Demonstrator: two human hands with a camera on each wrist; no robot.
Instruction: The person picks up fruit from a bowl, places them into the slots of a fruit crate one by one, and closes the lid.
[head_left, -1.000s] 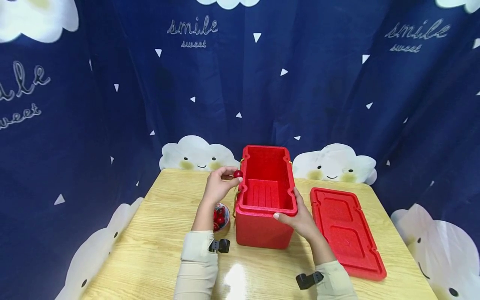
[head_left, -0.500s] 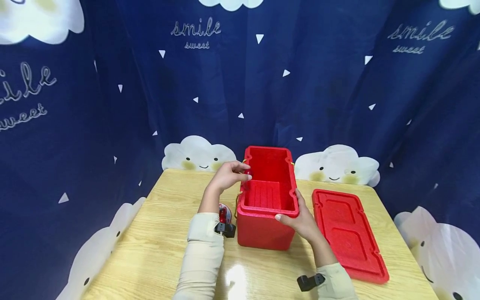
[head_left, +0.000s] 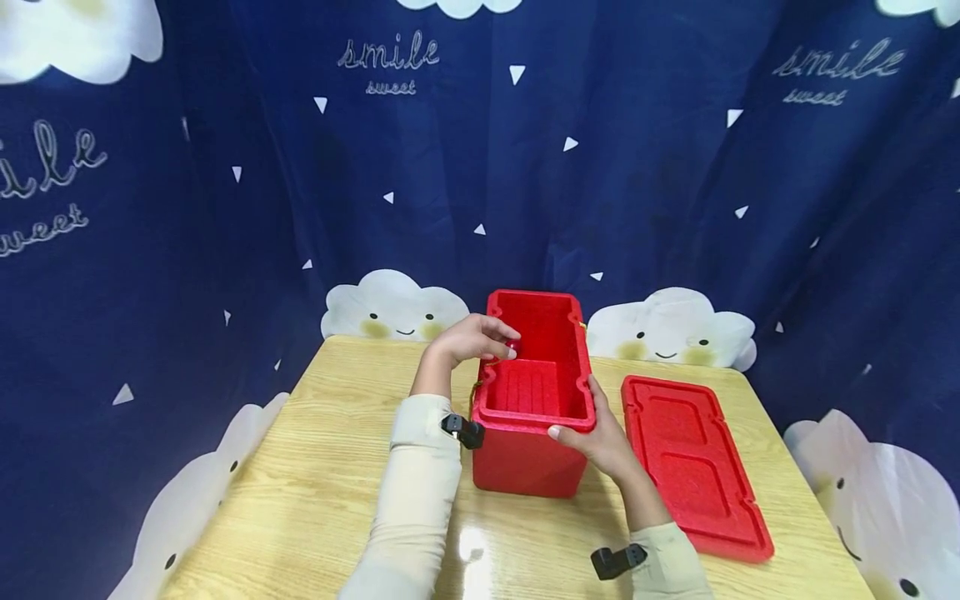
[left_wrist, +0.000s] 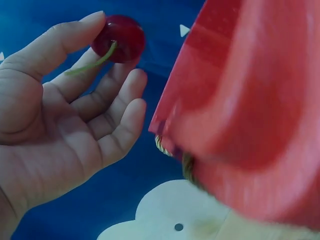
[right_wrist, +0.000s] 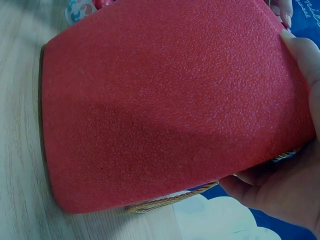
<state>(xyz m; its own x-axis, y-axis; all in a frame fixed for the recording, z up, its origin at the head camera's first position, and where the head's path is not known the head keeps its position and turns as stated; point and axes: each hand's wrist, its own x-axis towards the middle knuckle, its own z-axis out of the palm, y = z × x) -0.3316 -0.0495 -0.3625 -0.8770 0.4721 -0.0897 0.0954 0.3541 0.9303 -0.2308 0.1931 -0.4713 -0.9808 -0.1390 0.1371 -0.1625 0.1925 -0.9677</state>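
Observation:
A dark red cherry (left_wrist: 120, 40) with a green stem is pinched between the thumb and fingers of my left hand (head_left: 480, 337). In the head view that hand reaches over the left rim of a deep red foam box (head_left: 528, 462), with the cherry over the box's opening. The box has no lid on, and its ribbed floor shows bare. My right hand (head_left: 603, 437) grips the box's near right corner, the thumb on the front rim and the fingers along the right side. Gold rope handles (right_wrist: 175, 200) hang at the box's sides.
A red lid (head_left: 693, 467) lies flat on the wooden table (head_left: 330, 467) to the right of the box. Part of a patterned bowl (right_wrist: 79, 11) with red fruit shows beyond the box in the right wrist view. A blue curtain (head_left: 450, 150) hangs behind the table.
My left hand has carried the cherry rightward, from outside the box's left rim to over its opening. The left sleeve now hides the fruit bowl in the head view. The right hand has kept its grip.

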